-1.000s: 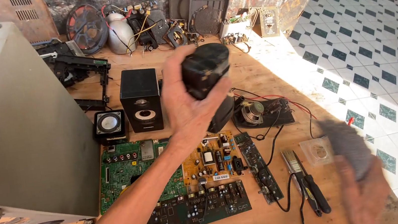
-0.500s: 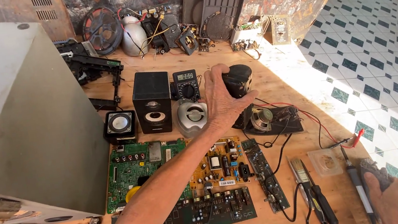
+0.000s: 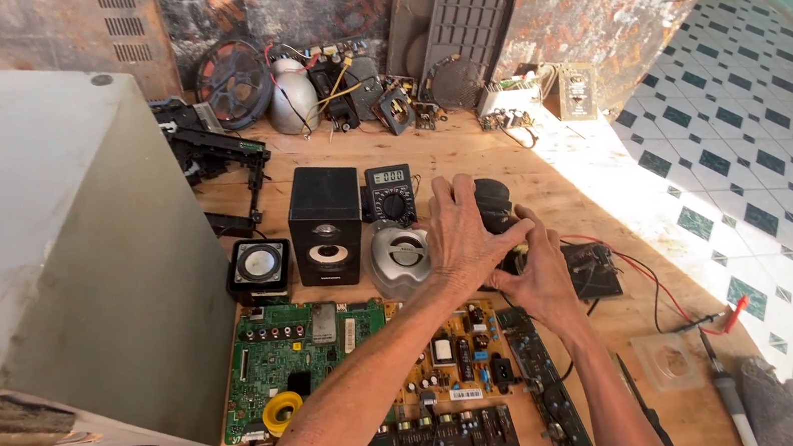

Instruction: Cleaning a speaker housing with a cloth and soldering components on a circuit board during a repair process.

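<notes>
A: Where are the hands?

B: Both are over the wooden table (image 3: 573, 181), close together. The left hand (image 3: 464, 235) has its fingers spread and curled around a black speaker (image 3: 495, 203); the palm covers most of it. The right hand (image 3: 542, 271) is just beside and a little lower, touching the left hand at the fingers. It reaches under the speaker, but I cannot tell whether it really grips it.

A: And where does the speaker stand?

B: Near the middle of the table, right of a silver speaker (image 3: 399, 258) and just in front of a meter (image 3: 390, 193). Behind the right hand a flat black part (image 3: 592, 268) lies, with red wire (image 3: 646, 283) going to the right.

A: What else is near?

B: A tall black box speaker (image 3: 325, 224) and a small square one (image 3: 258, 267) stand to the left. In front of them lie a green board (image 3: 283, 363) and a brown board (image 3: 454, 362). A big grey case (image 3: 48, 256) fills the left side.
</notes>
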